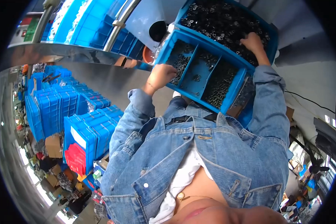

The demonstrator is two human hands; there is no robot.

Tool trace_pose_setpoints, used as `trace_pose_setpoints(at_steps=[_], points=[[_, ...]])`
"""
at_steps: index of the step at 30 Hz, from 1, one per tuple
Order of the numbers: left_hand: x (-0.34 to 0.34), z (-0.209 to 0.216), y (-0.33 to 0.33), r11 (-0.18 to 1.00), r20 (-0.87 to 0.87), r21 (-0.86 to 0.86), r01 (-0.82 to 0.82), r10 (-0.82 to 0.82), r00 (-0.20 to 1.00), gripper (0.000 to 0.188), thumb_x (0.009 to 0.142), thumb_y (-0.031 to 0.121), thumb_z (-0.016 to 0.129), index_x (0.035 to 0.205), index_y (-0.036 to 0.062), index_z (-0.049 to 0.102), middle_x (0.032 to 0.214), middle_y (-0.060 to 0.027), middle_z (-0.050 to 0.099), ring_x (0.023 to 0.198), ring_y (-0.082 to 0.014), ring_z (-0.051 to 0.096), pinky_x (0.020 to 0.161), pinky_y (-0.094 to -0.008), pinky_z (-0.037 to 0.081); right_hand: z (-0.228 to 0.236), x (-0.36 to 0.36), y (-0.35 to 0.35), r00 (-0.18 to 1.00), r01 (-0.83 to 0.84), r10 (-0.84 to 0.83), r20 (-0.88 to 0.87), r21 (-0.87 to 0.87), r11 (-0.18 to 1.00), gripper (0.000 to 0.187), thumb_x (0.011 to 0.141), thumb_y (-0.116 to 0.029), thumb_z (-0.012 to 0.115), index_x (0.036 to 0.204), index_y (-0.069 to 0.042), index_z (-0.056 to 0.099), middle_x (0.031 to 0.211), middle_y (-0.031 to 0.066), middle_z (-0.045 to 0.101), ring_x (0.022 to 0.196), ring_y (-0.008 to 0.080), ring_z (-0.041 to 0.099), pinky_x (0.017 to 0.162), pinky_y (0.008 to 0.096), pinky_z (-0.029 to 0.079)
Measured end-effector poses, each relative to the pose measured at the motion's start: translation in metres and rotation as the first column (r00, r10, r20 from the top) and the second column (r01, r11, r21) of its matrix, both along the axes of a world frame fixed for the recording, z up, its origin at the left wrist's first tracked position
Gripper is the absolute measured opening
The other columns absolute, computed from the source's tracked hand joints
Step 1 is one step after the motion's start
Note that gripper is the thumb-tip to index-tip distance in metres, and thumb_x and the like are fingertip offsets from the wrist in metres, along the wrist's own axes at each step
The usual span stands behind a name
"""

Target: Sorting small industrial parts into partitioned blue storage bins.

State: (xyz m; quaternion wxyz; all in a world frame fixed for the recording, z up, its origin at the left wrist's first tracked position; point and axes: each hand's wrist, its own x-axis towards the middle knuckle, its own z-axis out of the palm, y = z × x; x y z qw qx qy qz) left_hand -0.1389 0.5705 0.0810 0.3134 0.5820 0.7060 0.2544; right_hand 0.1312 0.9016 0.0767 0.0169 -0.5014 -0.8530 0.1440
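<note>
My left hand curls closed in the divided tray, right hand grasping parts in the bin, sorting pieces by compartment.

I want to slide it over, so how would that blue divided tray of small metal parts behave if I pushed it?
The blue divided tray looks like rigid plastic, so it should probably slide as one piece rather than flex. Its compartments hold many dark metal parts, so it is likely heavy for its size. The loose parts may shift or rattle. The left hand rests in one compartment.
</note>
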Motion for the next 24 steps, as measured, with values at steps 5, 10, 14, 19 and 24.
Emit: trace_pose_setpoints(at_steps=[5,10,14,19,24], points=[[0.011,0.008,-0.001,0.954,0.566,-0.105,-0.28,0.289,0.772,0.018,0.08,0.013,0.058,0.09,-0.0018,0.06,0.075,-0.0106,0.064,0.066,-0.0172,0.063,0.059,-0.0303,0.048,0.019,0.041,-0.034,0.621,-0.166,-0.576,-0.532,-0.807,0.567,0.016,0.077,-0.02,0.06,0.083,-0.006,0.056,0.056,0.0,0.045,0.045,0.0114,0.04,0.041,0.0262,0.032],[-0.008,-0.004,-0.006,0.965,0.97,-0.213,-0.154,0.228,0.086,0.02,0.086,0.016,0.054,0.096,-0.0009,0.056,0.083,-0.0107,0.063,0.071,-0.0152,0.061,0.06,-0.0209,0.047,0.051,0.047,-0.157,0.212,-0.605,-0.848,-0.486,-0.747,0.277,0.015,0.078,-0.022,0.053,0.086,-0.011,0.048,0.056,-0.0051,0.027,0.047,0.0056,0.026,0.042,0.0207,0.022],[-0.003,0.006,0.028,0.964,0.964,-0.262,0.048,0.259,0.061,0.019,0.086,0.017,0.051,0.087,-0.0001,0.058,0.078,-0.0093,0.061,0.071,-0.0145,0.059,0.061,-0.0237,0.048,0.036,0.043,-0.225,0.14,-0.716,-0.948,-0.287,-0.69,0.104,0.017,0.085,-0.026,0.049,0.079,-0.011,0.045,0.056,-0.0039,0.028,0.044,0.0055,0.024,0.039,0.0205,0.019],[0.073,0.004,0.081,0.982,-0.037,-0.041,0.182,-0.183,0.982,0.014,0.08,0.015,0.055,0.079,0.0033,0.061,0.079,-0.0111,0.063,0.076,-0.0237,0.063,0.065,-0.0359,0.051,0.02,0.032,-0.275,0.143,-0.632,-0.971,-0.191,-0.773,0.059,0.025,0.091,-0.028,0.046,0.073,-0.011,0.042,0.055,-0.0027,0.03,0.041,0.0056,0.024,0.038,0.0199,0.018],[0.101,-0.039,0.116,0.914,-0.537,-0.136,0.383,-0.393,0.747,0.013,0.074,0.011,0.056,0.083,0.0077,0.065,0.085,-0.0131,0.065,0.084,-0.0318,0.062,0.068,-0.0414,0.051,0.021,0.032,-0.297,0.103,-0.669,-0.99,-0.095,-0.743,0.002,0.024,0.091,-0.026,0.047,0.074,-0.009,0.045,0.06,0.0005,0.038,0.048,0.0081,0.035,0.041,0.0206,0.028]])
